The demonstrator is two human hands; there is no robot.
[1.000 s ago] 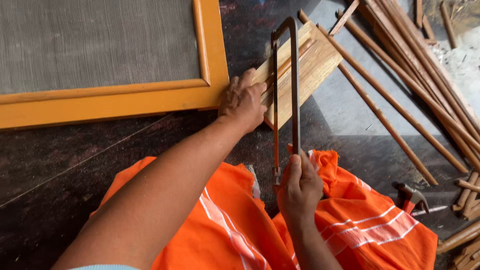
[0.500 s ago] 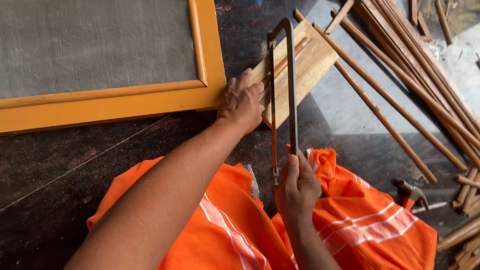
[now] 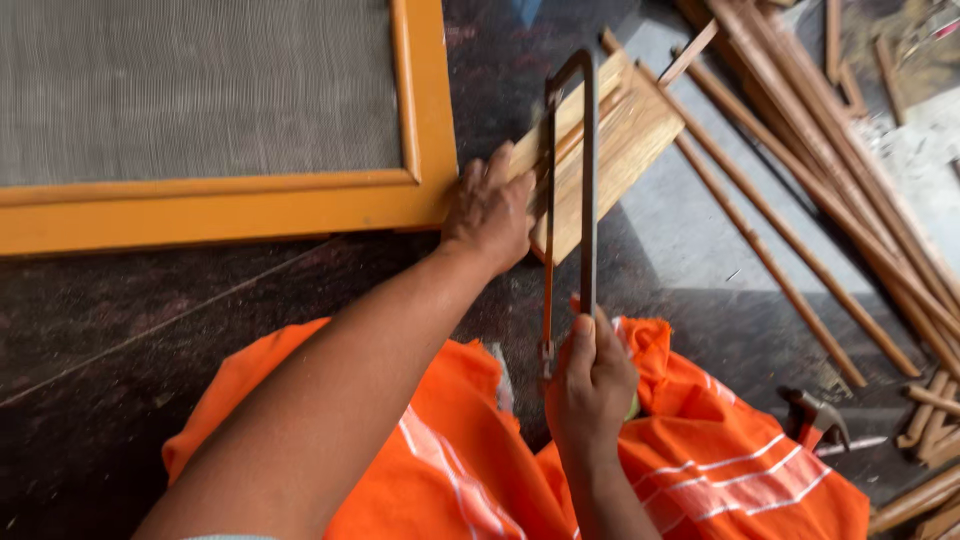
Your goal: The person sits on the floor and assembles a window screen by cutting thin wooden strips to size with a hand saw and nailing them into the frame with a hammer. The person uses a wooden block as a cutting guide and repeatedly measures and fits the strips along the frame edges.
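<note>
- Head view: the right hand [image 3: 592, 385] is clenched round the handle of a dark metal-framed hacksaw [image 3: 585, 190], whose thin blade runs up from the fist and crosses a pale, flat wooden board [image 3: 620, 150] lying on the dark stone floor [image 3: 150, 300].
- The left hand [image 3: 490, 215] lies palm-down with fingers spread on the near end of that board, pressing rather than gripping; judging by the pose, this pins the wood so that it does not shift under the blade.
- The board lies just beside the corner of a large orange-painted wooden frame with grey mesh [image 3: 425, 195], which touches the left hand's edge.
- An orange cloth with white stripes [image 3: 700, 470] covers the person's lap below both arms.
- To the right lie many long, thin brown wooden sticks [image 3: 800, 140], well apart from the saw, and a claw hammer [image 3: 815, 415] rests by the cloth's edge.
</note>
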